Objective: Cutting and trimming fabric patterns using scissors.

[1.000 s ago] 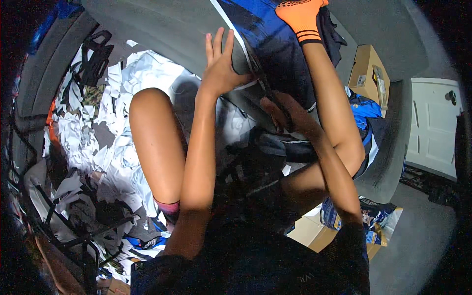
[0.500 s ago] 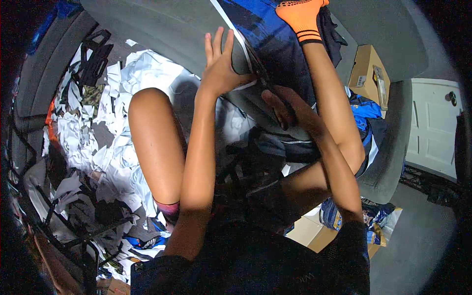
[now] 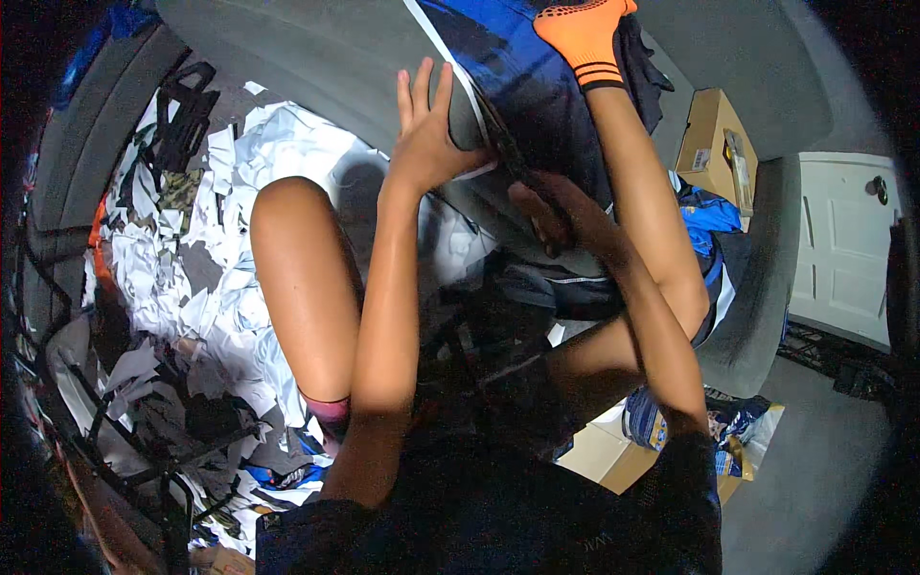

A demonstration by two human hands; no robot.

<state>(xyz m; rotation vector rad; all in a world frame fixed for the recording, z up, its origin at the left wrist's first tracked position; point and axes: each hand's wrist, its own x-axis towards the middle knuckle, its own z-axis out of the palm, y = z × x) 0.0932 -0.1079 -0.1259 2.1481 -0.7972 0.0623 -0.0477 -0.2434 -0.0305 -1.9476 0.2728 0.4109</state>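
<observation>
My left hand (image 3: 428,144) lies flat on a grey cushion (image 3: 331,57), fingers spread, its thumb reaching the edge of a dark and blue cloth (image 3: 522,72). A narrow white strip (image 3: 443,46) runs along that edge. In my right hand (image 3: 585,216) is a pair of dark scissors (image 3: 505,142), the blades lying along the strip just beyond my left thumb. Shadow hides the handles, and I cannot tell how far apart the blades are.
Many white scraps (image 3: 206,273) cover the floor at left, near black straps (image 3: 182,115). My orange-socked foot (image 3: 585,38) rests on the cloth. A cardboard box (image 3: 707,144) sits on the seat at right, with a white door (image 3: 843,249) beyond. Another open box (image 3: 604,455) stands below.
My right hand and its fingers have shifted slightly down and right on the scissors. My left hand stays in place on the cushion.
</observation>
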